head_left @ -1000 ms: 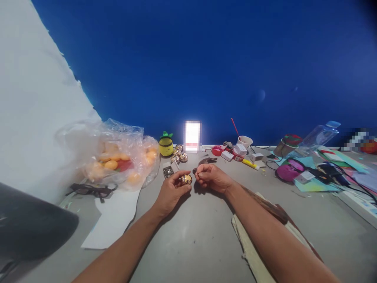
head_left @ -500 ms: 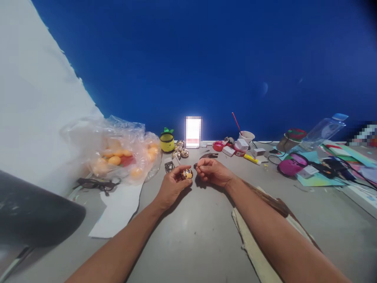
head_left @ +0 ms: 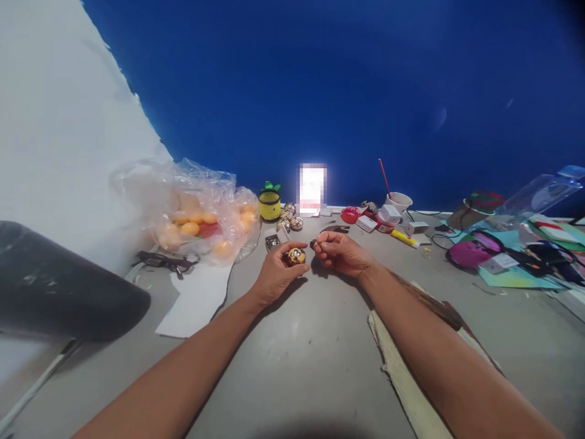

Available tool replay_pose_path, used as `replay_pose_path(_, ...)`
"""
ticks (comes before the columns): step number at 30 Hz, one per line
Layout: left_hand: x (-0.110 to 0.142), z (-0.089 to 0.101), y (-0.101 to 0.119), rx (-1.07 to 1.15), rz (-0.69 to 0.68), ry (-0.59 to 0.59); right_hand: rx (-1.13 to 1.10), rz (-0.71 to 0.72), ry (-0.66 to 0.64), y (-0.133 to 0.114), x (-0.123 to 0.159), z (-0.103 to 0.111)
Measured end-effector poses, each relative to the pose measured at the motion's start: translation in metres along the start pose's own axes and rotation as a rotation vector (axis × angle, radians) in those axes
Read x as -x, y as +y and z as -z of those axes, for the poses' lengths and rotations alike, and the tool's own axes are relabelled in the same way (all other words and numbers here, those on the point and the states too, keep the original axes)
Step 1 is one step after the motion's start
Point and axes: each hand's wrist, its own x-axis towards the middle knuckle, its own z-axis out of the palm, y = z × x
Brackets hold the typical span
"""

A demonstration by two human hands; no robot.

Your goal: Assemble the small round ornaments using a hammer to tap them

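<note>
My left hand (head_left: 276, 271) is closed around a small orange ball (head_left: 297, 256) dotted with dark, shiny studs, thumb below and fingers above. Just to its right, my right hand (head_left: 340, 253) is in a pinch, a little apart from the ball; whatever is between its fingertips is too small to make out. Behind the left fingers lies a small open box (head_left: 273, 241) of dark, shiny pieces. Several studded balls (head_left: 286, 218) are grouped farther back. Beyond my right hand, a dark claw-shaped tool end (head_left: 339, 229) rests on the table.
To the left are a plastic bag of orange balls (head_left: 189, 228), sunglasses (head_left: 169, 262) and a large dark cylinder (head_left: 68, 286). A yellow pineapple-like cup (head_left: 270, 205) and glowing screen (head_left: 312, 189) stand behind. Rightward are a white cup (head_left: 399, 200), yellow tube (head_left: 404, 238) and pink pouch (head_left: 474, 249).
The camera view has shifted, so the scene sits farther right and higher. The ball has turned in my left hand, showing more of its studs. My right hand keeps its pinch.
</note>
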Motion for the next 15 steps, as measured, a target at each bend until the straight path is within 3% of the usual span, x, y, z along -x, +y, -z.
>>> replay_pose_path(8,-0.0001,-0.0020,-0.0005,0.048,0.048,0.049,0.013,0.005,-0.007,0.0021,-0.0008,-0.0009)
replay_pose_path(15,-0.0014,-0.0004,-0.0010,0.070,0.053,-0.008,0.019,0.000,0.004,0.0003,-0.0033,-0.0014)
